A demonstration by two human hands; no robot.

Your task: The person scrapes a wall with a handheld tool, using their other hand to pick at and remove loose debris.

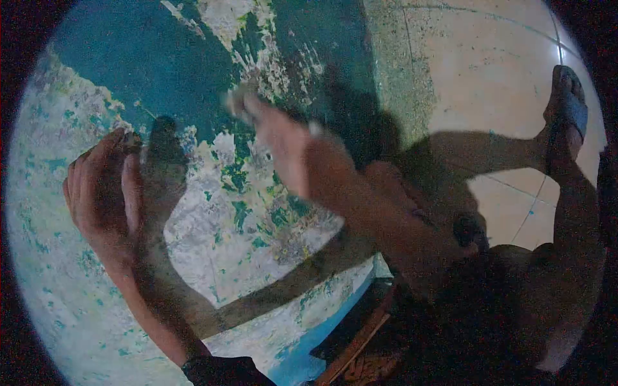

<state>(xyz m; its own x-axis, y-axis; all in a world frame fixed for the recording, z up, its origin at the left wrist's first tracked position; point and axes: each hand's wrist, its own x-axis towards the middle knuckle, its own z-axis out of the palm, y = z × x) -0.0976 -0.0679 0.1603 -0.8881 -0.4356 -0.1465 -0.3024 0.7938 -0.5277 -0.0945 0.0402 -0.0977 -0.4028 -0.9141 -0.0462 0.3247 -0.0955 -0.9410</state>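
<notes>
A wall (174, 71) with flaking teal paint over a pale, rough layer fills the left and middle of the view. My left hand (106, 193) is at the wall's left side, fingers curled and thumb close to the fingertips. Something small and greyish seems to sit at those fingertips, too dim to name. Further right, my right hand (293, 145) reaches up to the edge where teal paint meets the bare patch. It is closed and smeared by motion. A small pale thing shows at its fingertips, too blurred to make out.
Beige floor tiles (496, 71) lie to the right of the wall. A foot in a sandal (571, 119) rests there. A dark brown wooden object (360, 347) is at the bottom, beside a blue strip (302, 360). Shadows of my arms fall across the wall.
</notes>
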